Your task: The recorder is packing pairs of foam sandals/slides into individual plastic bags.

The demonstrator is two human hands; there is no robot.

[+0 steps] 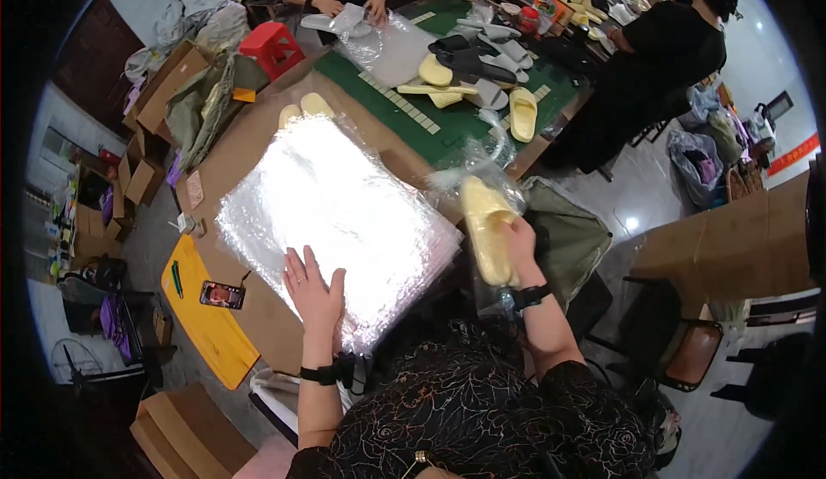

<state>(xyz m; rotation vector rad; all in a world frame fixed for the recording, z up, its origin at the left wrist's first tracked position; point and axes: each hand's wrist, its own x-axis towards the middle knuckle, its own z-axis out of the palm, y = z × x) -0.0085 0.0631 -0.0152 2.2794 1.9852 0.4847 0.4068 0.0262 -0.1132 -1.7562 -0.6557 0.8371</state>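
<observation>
My left hand (315, 294) lies with fingers spread on the near left part of a thick stack of shiny transparent plastic bags (344, 212). Off the right side of that stack, my right hand (519, 247) is closed round a pale yellow slipper (483, 212). Its toe end points away from me. Loose transparent film surrounds the slipper, so it seems to be inside a plastic bag (508, 185). Whether a second slipper lies beneath it I cannot tell. Two yellow slipper tips (316, 105) show past the far edge of the stack.
A green mat (370, 83) bears several grey, black and yellow slippers (522, 114). Across the table a person's hands (376, 10) handle grey slippers and plastic; another person (662, 58) stands at right. A phone (223, 295) rests by a yellow board (202, 324). A green sack (564, 238) hangs at right.
</observation>
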